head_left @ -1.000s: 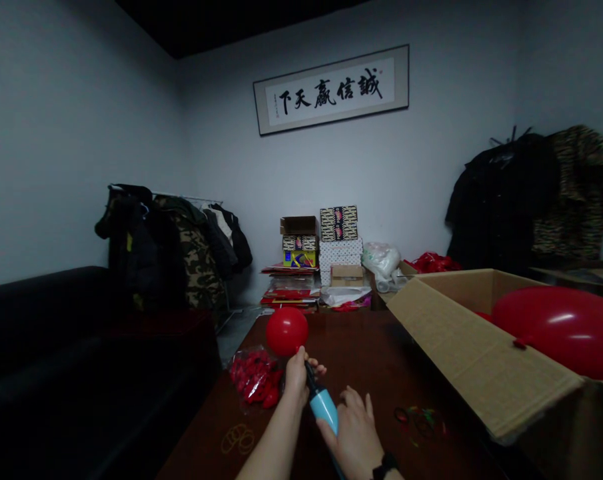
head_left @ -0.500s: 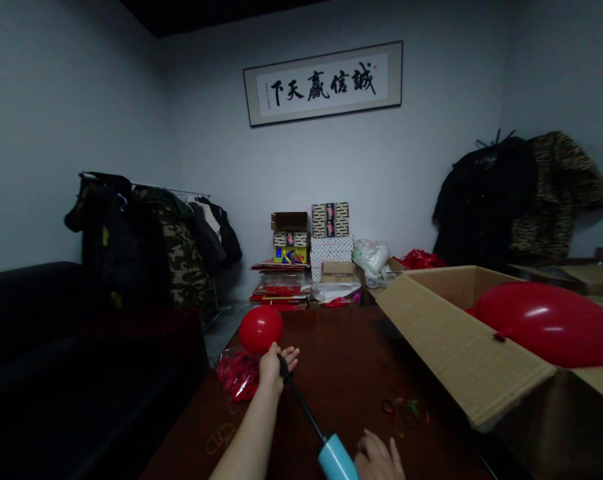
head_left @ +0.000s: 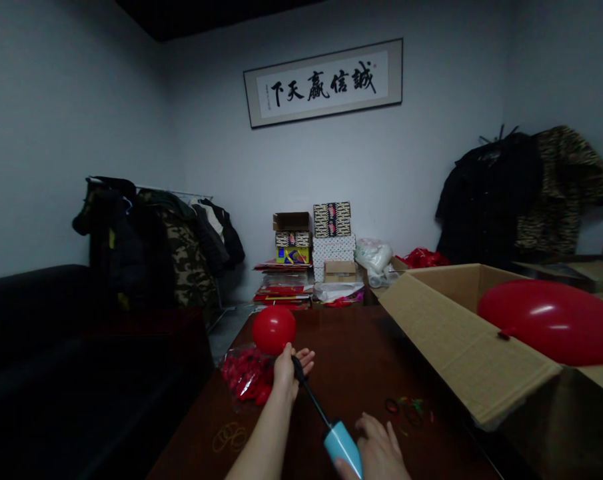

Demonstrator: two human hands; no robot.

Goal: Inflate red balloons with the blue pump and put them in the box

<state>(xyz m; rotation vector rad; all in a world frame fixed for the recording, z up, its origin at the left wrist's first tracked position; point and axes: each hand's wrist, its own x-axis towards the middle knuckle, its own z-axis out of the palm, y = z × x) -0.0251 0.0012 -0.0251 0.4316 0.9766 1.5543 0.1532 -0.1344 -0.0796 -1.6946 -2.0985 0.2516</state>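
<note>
A small, partly filled red balloon sits at the nozzle end of a hand pump with a black rod and a light-blue barrel. My left hand pinches the balloon's neck at the nozzle between thumb and finger, its other fingers stretched out. At the lower end, my right hand has its thumb across the blue barrel and its fingers along the far side; the frame edge cuts off the rest. Just left of my left hand lies a clear bag of red balloons on the table.
The brown table carries rubber bands at the left and small coloured bands at the right. An open cardboard box holding a large red balloon stands to the right. A dark sofa is at the left.
Both hands, the pump and the balloon have shifted slightly right. My right hand has moved up against the blue barrel, and its thumb now shows across it. The balloon's size looks nearly unchanged.
</note>
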